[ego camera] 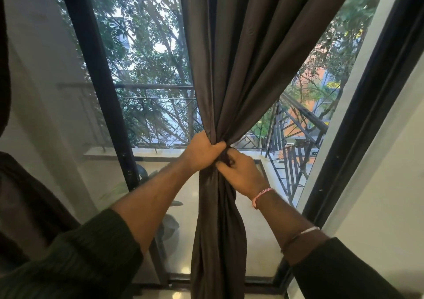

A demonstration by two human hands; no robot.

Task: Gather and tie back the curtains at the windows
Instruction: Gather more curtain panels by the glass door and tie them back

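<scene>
A dark brown curtain [247, 53] hangs in front of the window and is bunched into a narrow waist at mid height. My left hand [202, 151] grips the bunched cloth from the left, fingers wrapped round it. My right hand [241, 172] sits just below and to the right, its fingers pinching the dark fabric at the gathered point. Whether a separate tie band is there, I cannot tell. Below the hands the curtain falls in a twisted column [218, 241] to the sill.
A black window frame post [101, 76] stands to the left, another black frame [371, 105] slants at the right beside a white wall. Through the glass show a balcony floor, a metal railing [296, 128] and trees. Another dark curtain edge [4, 69] hangs at far left.
</scene>
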